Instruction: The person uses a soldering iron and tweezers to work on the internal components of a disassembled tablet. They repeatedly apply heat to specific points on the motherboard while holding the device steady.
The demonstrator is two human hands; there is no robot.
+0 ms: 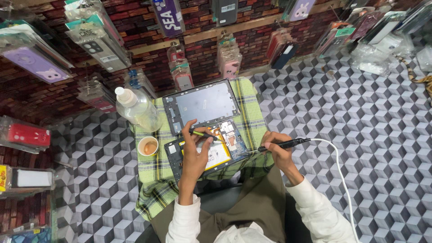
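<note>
An opened tablet (225, 145) lies on a green plaid cloth (155, 173), its yellow-white battery and circuit board exposed. The detached grey back panel (204, 104) rests just beyond it. My left hand (194, 155) lies over the battery and grips yellow-handled tweezers (204, 134), tip pointing right toward the board. My right hand (278, 152) holds a black soldering iron (283, 144) at the tablet's right edge, with its white cable (339, 173) trailing off to the right.
A clear plastic bottle (137, 109) and a small paper cup of brown liquid (148, 146) stand on the cloth's left side. Packaged phone cases (96, 38) hang on the brick-patterned wall. The floor is a grey cube pattern (360, 117).
</note>
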